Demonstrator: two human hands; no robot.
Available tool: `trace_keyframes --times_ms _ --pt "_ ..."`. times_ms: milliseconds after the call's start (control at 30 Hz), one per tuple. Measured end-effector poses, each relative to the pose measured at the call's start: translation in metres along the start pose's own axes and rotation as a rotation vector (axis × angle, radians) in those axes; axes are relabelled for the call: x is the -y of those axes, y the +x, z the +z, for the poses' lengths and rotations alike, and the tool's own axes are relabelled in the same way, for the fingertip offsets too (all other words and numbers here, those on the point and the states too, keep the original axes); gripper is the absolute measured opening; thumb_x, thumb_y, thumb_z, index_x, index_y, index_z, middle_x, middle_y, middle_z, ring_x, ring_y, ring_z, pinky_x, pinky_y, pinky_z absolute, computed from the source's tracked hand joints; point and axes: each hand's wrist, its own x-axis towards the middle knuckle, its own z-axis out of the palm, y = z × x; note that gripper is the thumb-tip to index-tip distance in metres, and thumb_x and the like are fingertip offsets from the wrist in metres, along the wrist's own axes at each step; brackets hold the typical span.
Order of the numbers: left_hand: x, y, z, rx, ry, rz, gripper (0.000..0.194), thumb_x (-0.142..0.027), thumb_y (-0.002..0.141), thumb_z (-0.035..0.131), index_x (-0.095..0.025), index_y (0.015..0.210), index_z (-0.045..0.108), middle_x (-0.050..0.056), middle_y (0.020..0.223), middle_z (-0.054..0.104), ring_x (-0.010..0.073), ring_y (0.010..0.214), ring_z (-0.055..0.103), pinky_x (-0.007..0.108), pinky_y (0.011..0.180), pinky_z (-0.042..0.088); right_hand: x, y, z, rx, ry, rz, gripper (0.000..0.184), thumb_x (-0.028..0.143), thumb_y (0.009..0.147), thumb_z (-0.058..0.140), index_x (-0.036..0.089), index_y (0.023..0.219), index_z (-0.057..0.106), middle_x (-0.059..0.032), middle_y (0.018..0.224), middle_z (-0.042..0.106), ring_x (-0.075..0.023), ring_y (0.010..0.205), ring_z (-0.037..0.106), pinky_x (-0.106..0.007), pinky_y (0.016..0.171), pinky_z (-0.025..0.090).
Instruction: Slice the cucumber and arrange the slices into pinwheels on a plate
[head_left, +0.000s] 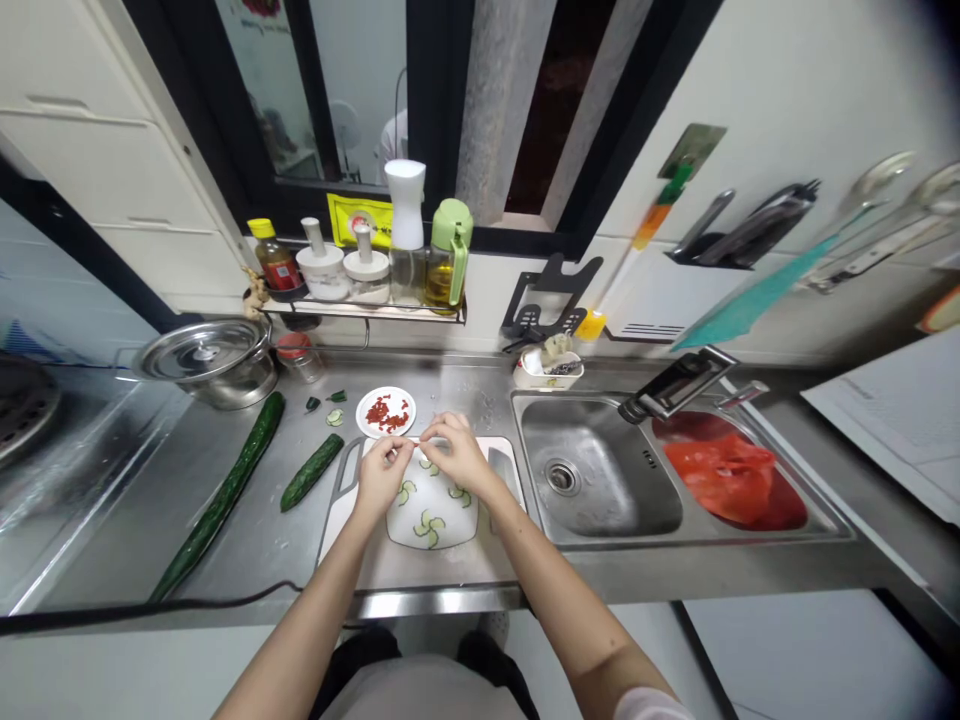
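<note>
My left hand (385, 470) and my right hand (454, 452) meet over the far side of a white plate (442, 532). Their fingertips pinch a tiny red piece (417, 444) between them, which looks like a goji berry. On the plate, thin cucumber slices (429, 529) are laid out in several pinwheel shapes, the far ones partly covered by my hands. Under the plate lies a light cutting board (375, 572). Just beyond my left hand stands a small white dish (363, 412) with several red goji berries (388, 412) on it.
Left on the steel counter lie a cut cucumber (312, 472), a long cucumber (225, 495) and cucumber scraps (334, 417). A lidded steel pot (214, 365) stands behind them. To the right is a sink (600, 480) with a red plastic bag (724, 478). A condiment shelf (367, 310) hangs behind.
</note>
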Motion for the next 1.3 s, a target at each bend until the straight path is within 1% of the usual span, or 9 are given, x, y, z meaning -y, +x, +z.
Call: trace_keyframes --times_ms 100,333,467,533,600,700,833,1133,1300 --pt "0.002 -0.002 0.002 0.011 0.018 0.012 0.024 -0.039 0.081 0.056 -0.019 0.074 0.067 0.001 0.078 0.066 0.0125 0.068 0.051 0.024 0.067 0.042 -0.001 -0.001 0.001 0.013 -0.003 0.008 0.005 0.019 0.084 0.063 0.021 0.083 0.068 -0.0031 0.093 0.058 -0.0198 0.098 0.048 -0.034 0.091 0.037" --pt "0.011 -0.003 0.006 0.063 0.030 -0.007 0.025 -0.040 0.082 0.055 -0.019 0.078 0.068 0.001 0.078 0.067 0.0125 0.067 0.052 0.024 0.068 0.043 -0.007 -0.004 0.003 0.035 0.014 0.038 0.006 0.017 0.082 0.063 0.020 0.079 0.068 -0.0034 0.094 0.058 -0.0198 0.099 0.047 -0.033 0.090 0.038" --pt "0.020 -0.002 0.006 0.021 0.075 -0.062 0.027 -0.043 0.081 0.055 -0.020 0.086 0.069 0.002 0.083 0.069 0.0131 0.068 0.053 0.025 0.068 0.043 -0.025 -0.008 0.006 -0.005 -0.033 0.076 0.008 0.019 0.084 0.061 0.020 0.079 0.067 -0.0026 0.094 0.059 -0.0193 0.099 0.047 -0.032 0.091 0.036" --pt "0.024 -0.001 0.007 -0.011 0.154 -0.094 0.027 -0.042 0.080 0.056 -0.021 0.088 0.069 0.002 0.085 0.069 0.0138 0.070 0.054 0.026 0.071 0.043 -0.038 -0.013 0.010 -0.022 -0.090 0.132 0.009 0.019 0.085 0.060 0.020 0.078 0.067 -0.0026 0.094 0.060 -0.0193 0.098 0.047 -0.031 0.090 0.035" --pt "0.028 0.000 0.010 -0.009 0.260 -0.126 0.024 -0.041 0.080 0.057 -0.022 0.089 0.069 0.002 0.085 0.069 0.0153 0.074 0.056 0.028 0.074 0.042 -0.051 -0.017 0.017 0.001 -0.157 0.192 0.010 0.020 0.085 0.060 0.020 0.078 0.067 -0.0028 0.095 0.060 -0.0196 0.097 0.046 -0.031 0.088 0.034" --pt "0.031 0.000 0.017 0.048 0.405 -0.170 0.021 -0.039 0.081 0.058 -0.024 0.091 0.069 0.002 0.087 0.070 0.0189 0.085 0.059 0.032 0.081 0.039 -0.066 -0.024 0.028 0.066 -0.262 0.249 0.011 0.023 0.086 0.060 0.021 0.079 0.067 -0.0033 0.097 0.059 -0.0206 0.097 0.044 -0.032 0.087 0.031" --pt "0.034 0.001 0.029 0.122 0.526 -0.205 0.020 -0.038 0.082 0.057 -0.026 0.094 0.068 0.002 0.095 0.070 0.0223 0.097 0.059 0.037 0.086 0.035 -0.077 -0.026 0.039 0.105 -0.327 0.272 0.011 0.025 0.087 0.060 0.021 0.082 0.068 -0.0046 0.099 0.058 -0.0217 0.099 0.042 -0.033 0.086 0.029" --pt "0.044 0.013 0.049 0.208 0.657 -0.218 0.020 -0.040 0.083 0.057 -0.028 0.094 0.068 0.004 0.098 0.069 0.0268 0.103 0.055 0.041 0.087 0.030 -0.088 -0.025 0.050 0.170 -0.381 0.222 0.016 0.026 0.090 0.055 0.020 0.083 0.068 -0.0055 0.103 0.057 -0.0214 0.101 0.040 -0.034 0.088 0.028" --pt "0.048 0.016 0.057 0.257 0.703 -0.220 0.019 -0.039 0.083 0.057 -0.028 0.094 0.068 0.005 0.103 0.068 0.0267 0.104 0.053 0.042 0.087 0.029 -0.091 -0.025 0.052 0.189 -0.401 0.215 0.017 0.027 0.090 0.055 0.020 0.082 0.068 -0.0057 0.105 0.057 -0.0215 0.101 0.039 -0.034 0.087 0.029"
